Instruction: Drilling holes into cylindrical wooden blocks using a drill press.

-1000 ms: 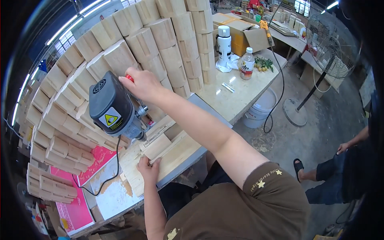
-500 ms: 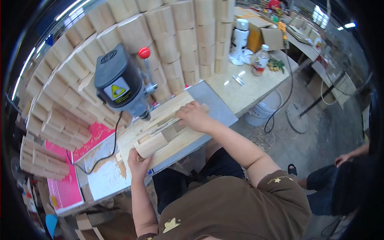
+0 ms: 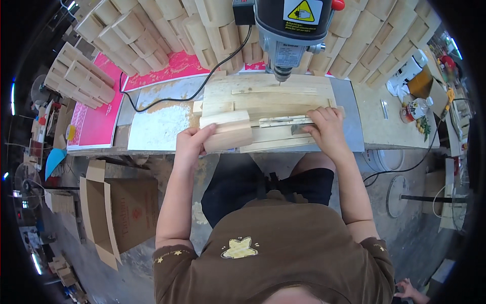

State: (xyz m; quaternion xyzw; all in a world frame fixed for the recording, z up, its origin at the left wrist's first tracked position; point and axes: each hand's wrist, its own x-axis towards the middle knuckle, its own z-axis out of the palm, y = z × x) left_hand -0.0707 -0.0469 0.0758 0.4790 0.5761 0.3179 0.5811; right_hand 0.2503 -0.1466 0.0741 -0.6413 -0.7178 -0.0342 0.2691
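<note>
your left hand (image 3: 191, 144) pinches the block (image 3: 228, 133), which extends rightward from that grip, while your right hand (image 3: 328, 127) rests on the jig (image 3: 283, 104), closure unclear; this appears to be positioning, the next move likely requiring square seating.

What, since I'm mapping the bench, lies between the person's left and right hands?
In the head view, the wooden block in the left hand, then part of the wooden fixture, before the right hand.

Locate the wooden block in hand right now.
In the head view, left of centre, the wooden block is in the left hand, at the wooden jig's left end, nearer the person than the drill chuck.
</note>
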